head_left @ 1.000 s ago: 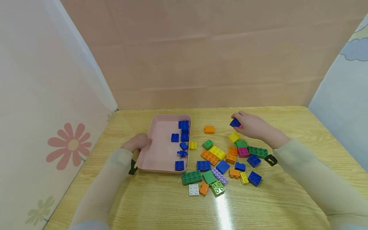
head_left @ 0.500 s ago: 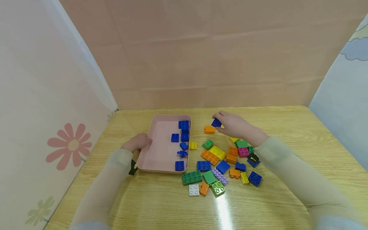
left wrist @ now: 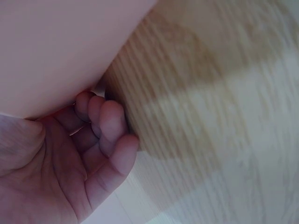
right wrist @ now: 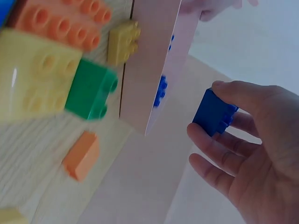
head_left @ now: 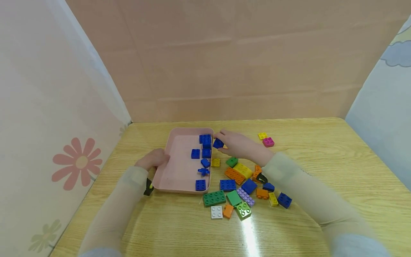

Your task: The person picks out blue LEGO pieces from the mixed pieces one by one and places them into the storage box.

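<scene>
My right hand point(head_left: 242, 145) pinches a blue toy building brick point(right wrist: 212, 114) between thumb and fingers, its studs facing the palm in the right wrist view. In the head view this brick is just right of the pink tray's far right rim. My left hand point(head_left: 155, 159) grips the left wall of the pink tray point(head_left: 179, 191), thumb over the rim. Curled fingers point(left wrist: 112, 119) show against its outer side in the left wrist view. Inside the tray, several blue bricks point(head_left: 200, 185) lie along the right wall, one a small cross-shaped blue piece point(head_left: 203, 171).
Right of the tray lie several mixed bricks, among them a yellow one point(head_left: 242, 170), a dark green one point(head_left: 214, 198) and a white one point(head_left: 216, 212). A yellow brick point(head_left: 262, 135) and a pink one point(head_left: 268, 142) lie farther back. A papered wall point(head_left: 224, 71) stands behind the table.
My right hand has carried the blue brick leftward from the back right to the tray's edge, uncovering the yellow and pink bricks there. My left hand and the tray have stayed put.
</scene>
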